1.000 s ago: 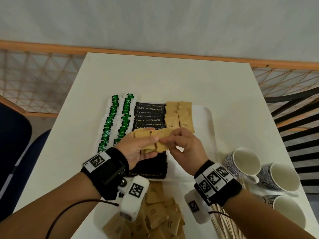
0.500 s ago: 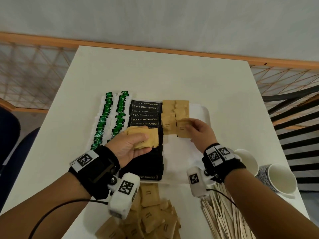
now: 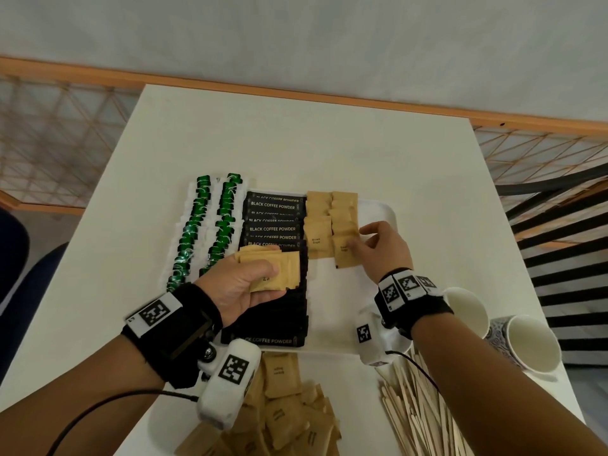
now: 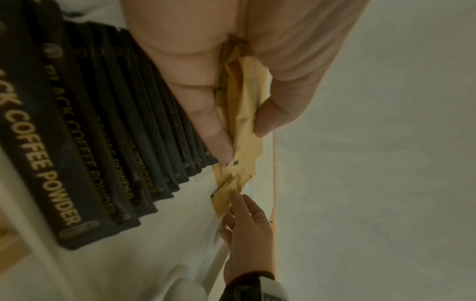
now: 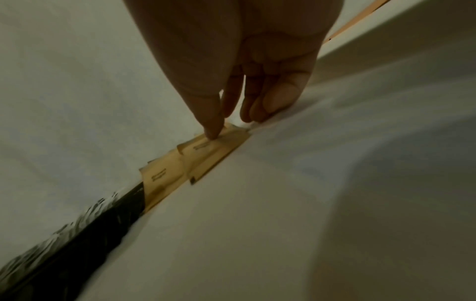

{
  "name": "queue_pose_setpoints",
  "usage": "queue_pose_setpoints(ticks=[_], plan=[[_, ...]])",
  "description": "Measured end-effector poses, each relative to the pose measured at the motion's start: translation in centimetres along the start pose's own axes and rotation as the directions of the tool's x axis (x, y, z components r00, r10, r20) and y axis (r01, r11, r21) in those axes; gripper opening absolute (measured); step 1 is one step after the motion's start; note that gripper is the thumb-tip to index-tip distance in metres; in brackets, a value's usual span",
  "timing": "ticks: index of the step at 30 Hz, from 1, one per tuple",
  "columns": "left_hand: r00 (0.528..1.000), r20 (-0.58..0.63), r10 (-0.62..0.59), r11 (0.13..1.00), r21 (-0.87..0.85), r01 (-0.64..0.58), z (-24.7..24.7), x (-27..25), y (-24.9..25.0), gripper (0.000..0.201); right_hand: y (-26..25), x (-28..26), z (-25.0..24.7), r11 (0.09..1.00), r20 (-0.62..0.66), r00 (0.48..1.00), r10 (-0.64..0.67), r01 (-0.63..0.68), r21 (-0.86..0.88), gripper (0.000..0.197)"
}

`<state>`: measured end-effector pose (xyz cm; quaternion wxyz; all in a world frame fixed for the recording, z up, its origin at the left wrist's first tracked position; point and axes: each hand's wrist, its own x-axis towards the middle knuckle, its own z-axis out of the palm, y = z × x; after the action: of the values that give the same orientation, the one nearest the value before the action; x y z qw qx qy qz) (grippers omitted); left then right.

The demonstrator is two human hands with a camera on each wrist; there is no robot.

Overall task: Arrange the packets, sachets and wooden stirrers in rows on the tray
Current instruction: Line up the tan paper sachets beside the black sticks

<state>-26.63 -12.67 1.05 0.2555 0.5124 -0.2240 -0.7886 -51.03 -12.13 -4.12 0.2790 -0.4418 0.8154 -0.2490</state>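
Head view: your right hand (image 3: 381, 246), fingers straight, presses a sachet (image 3: 345, 255) onto the tray (image 3: 378, 212) — square it under the one beyond your fingertips. Your left hand (image 3: 237, 284) grips the spare stack (image 3: 273, 268) — keep it clamped.

White table (image 3: 329, 143) surface carries: a white tray (image 3: 378, 209) at centre; loose brown sachets (image 3: 289, 406) at the near edge; wooden stirrers (image 3: 414, 416) beside them; cups (image 3: 533, 343) at right.
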Motion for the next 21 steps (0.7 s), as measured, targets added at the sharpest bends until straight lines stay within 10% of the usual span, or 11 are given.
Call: queue_pose_setpoints(ticks=[21], plan=[[1.000, 0.001, 0.011, 1.000, -0.014, -0.011, 0.1, 0.0, 0.1, 0.028, -0.2, -0.2, 0.1, 0.991, 0.074, 0.993, -0.092, 0.099, -0.093, 0.044]])
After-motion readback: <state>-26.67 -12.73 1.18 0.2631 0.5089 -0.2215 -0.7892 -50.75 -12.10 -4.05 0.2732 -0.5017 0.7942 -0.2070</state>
